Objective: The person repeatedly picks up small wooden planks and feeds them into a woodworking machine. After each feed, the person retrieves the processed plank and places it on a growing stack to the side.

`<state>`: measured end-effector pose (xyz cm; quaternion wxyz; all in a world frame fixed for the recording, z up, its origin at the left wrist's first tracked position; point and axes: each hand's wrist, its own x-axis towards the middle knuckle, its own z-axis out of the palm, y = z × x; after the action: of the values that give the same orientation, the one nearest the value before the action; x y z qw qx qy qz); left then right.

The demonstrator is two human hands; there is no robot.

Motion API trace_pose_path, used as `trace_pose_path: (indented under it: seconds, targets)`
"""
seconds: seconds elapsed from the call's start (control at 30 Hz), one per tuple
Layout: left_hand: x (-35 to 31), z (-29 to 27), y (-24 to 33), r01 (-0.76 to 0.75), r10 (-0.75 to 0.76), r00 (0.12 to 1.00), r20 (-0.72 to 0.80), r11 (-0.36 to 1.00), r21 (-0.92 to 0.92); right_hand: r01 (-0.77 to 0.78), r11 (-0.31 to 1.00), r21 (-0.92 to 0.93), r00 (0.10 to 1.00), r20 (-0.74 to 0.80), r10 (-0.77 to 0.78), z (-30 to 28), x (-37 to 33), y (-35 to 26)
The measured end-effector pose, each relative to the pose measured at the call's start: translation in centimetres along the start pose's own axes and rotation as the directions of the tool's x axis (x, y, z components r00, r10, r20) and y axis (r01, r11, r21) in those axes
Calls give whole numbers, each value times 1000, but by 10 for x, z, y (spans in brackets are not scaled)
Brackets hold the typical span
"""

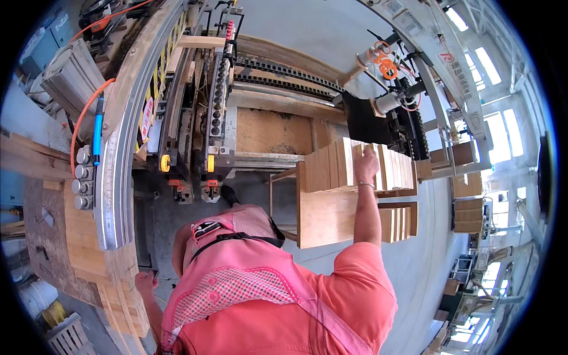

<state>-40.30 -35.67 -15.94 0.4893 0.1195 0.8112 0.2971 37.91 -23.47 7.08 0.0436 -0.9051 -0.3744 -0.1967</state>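
My right hand [367,165] reaches forward to a row of pale wooden boards [331,165] standing on edge side by side. Its fingers are closed over the top of one board in the middle of the row. The row rests on a wooden stand with a broad side panel [322,219]. Low on the left, my left hand [146,281] hangs beside a stack of long wooden planks [89,236]; its fingers are loosely bent and apart, and I see nothing in them.
Ahead stands a clamping machine with a black toothed rail [216,100] and yellow rollers [165,163]. A metal beam [115,195] with round knobs [83,186] runs along my left. More boards [396,223] sit on a lower shelf. An orange coiled hose [387,68] hangs at the far right.
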Motion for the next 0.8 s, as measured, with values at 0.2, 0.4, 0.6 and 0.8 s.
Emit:
trace_pose_path:
  seconds: [0.2, 0.4, 0.6, 0.8]
  targets:
    - [-27, 66, 39, -138, 101, 955, 280, 984, 115, -300, 939, -168, 914, 230, 333, -20, 4, 47]
    - [-28, 82, 55, -196, 120, 925, 359, 963, 184, -314, 938, -150, 909, 239, 342, -20, 1, 58]
    - [-20, 96, 57, -253, 140, 911, 387, 933, 258, -260, 947, -187, 915, 267, 304, -24, 1, 63]
    - [-24, 108, 55, -245, 159, 906, 393, 953, 177, -157, 982, -105, 955, 238, 178, -36, 15, 42]
